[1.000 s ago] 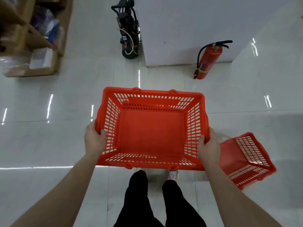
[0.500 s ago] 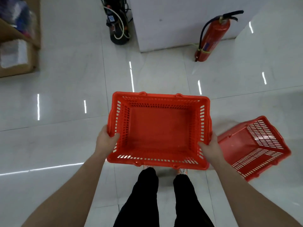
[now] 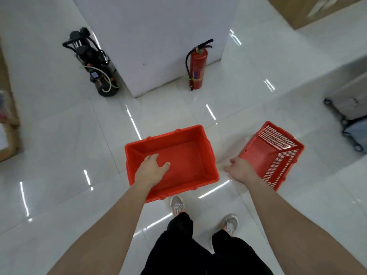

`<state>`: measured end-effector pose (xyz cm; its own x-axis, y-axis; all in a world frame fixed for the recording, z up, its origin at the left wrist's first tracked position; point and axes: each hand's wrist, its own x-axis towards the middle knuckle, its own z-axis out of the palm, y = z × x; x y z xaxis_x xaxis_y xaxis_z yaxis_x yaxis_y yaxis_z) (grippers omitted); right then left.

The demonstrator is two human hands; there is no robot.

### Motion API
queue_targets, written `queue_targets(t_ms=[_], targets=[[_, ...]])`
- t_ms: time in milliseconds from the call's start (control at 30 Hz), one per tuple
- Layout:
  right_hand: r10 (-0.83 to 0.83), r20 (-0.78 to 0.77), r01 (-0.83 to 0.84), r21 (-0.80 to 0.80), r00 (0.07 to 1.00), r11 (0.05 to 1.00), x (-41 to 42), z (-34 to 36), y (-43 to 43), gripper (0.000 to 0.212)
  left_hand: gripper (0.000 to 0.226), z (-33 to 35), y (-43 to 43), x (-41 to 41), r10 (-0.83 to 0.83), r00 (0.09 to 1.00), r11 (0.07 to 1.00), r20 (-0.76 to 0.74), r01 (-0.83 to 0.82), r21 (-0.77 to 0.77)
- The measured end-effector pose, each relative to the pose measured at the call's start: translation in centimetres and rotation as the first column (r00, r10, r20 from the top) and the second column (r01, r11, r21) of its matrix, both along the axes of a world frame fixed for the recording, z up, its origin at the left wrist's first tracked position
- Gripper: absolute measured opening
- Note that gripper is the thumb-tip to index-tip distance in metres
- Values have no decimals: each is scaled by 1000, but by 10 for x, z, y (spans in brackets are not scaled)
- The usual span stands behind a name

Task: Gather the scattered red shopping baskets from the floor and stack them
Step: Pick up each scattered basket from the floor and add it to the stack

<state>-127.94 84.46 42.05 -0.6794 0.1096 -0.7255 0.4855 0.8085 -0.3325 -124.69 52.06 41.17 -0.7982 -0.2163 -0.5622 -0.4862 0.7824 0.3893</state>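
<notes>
One red shopping basket (image 3: pixel 190 161) stands upright on the white tiled floor just in front of my feet. My left hand (image 3: pixel 152 169) hovers palm down over its left inner side with the fingers spread, gripping nothing. A second red basket (image 3: pixel 264 155) lies tipped on its side to the right, its opening facing the first basket. My right hand (image 3: pixel 240 168) hangs between the two baskets, close to the tipped one's near edge, with loosely bent fingers and nothing in it.
A white pillar (image 3: pixel 155 36) rises ahead, with a red fire extinguisher (image 3: pixel 196 70) at its right corner and a black wheeled machine (image 3: pixel 93 64) at its left. Cardboard boxes (image 3: pixel 8 135) sit at the far left. A wheeled cart (image 3: pixel 349 124) stands at the far right.
The basket I held by both sides now rests on the floor. Both hands have let go of it, and my right hand has moved towards the tipped basket.
</notes>
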Motion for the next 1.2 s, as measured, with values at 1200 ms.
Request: queue_targets(t_ms=[1200], targets=[[-491, -19, 491, 60, 871, 869, 95, -49, 500, 70, 81, -51, 509, -108, -388, 921, 921, 16, 388, -35]])
